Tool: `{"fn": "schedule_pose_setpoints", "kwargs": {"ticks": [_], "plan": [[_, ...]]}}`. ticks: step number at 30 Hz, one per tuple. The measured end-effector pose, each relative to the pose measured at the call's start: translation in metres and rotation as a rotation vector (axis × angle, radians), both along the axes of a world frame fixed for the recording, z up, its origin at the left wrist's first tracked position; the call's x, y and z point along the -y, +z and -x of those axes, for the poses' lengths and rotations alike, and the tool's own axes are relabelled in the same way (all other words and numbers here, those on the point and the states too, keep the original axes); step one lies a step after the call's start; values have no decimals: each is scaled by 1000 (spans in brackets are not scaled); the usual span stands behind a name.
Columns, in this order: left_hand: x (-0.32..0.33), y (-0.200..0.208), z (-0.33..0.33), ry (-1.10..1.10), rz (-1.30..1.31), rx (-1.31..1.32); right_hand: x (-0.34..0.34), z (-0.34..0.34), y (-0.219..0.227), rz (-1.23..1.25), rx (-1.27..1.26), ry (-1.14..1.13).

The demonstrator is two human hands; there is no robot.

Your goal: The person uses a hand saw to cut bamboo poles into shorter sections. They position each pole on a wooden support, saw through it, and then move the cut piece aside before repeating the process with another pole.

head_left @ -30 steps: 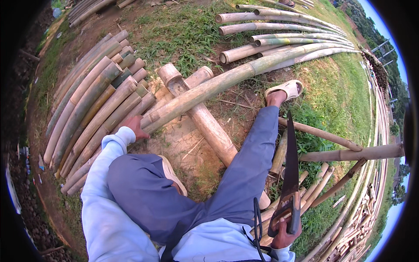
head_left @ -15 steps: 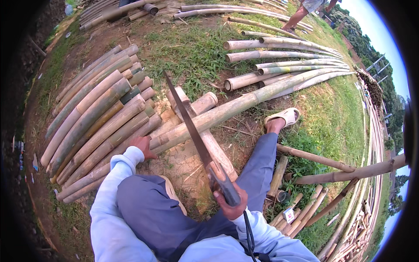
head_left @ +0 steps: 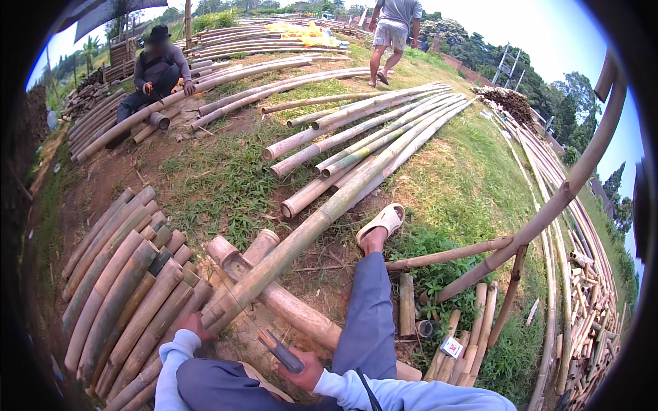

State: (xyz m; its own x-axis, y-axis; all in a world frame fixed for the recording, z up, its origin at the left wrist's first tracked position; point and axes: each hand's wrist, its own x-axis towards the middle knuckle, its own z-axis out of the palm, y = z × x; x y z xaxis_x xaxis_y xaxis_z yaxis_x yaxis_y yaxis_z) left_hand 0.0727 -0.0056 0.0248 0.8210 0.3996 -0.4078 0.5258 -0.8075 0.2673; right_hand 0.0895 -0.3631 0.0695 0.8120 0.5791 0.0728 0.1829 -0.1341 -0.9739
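A long bamboo pole (head_left: 322, 216) runs diagonally from near my legs toward the far right, lying across a thicker bamboo log (head_left: 301, 308). Near the pole's close end, my left hand (head_left: 197, 327) grips it, fingers partly hidden. My right hand (head_left: 301, 371) is wrapped round the dark handle of a handsaw (head_left: 282, 353). Its blade appears edge-on as a thin line reaching toward the pole; whether it touches cannot be made out. Left of my left hand lies a pile of cut bamboo lengths (head_left: 130, 301). My sandalled foot (head_left: 382, 222) rests right of the pole.
More bamboo poles (head_left: 356, 137) lie fanned on the grass ahead. A bamboo frame (head_left: 507, 253) stands at right, beside short pieces with a small white box (head_left: 452, 346). A person in a hat (head_left: 159, 68) sits among poles at far left; another person (head_left: 391, 34) walks ahead.
My view has tilted up, bringing the seated person and horizon into sight. The saw blade, broadside before, now shows edge-on. My left hand stays on the pole; the walking person appears more fully.
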Motion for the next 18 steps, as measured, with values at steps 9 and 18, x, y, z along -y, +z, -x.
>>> {"fn": "schedule_pose_setpoints", "kwargs": {"ticks": [9, 18], "plan": [[0, -5, 0, -16, -16, -21, -1, 11, -13, -31, -25, 37], [-3, -4, 0, -17, -28, -10, -2, 10, -8, 5, 34, 102]]}}
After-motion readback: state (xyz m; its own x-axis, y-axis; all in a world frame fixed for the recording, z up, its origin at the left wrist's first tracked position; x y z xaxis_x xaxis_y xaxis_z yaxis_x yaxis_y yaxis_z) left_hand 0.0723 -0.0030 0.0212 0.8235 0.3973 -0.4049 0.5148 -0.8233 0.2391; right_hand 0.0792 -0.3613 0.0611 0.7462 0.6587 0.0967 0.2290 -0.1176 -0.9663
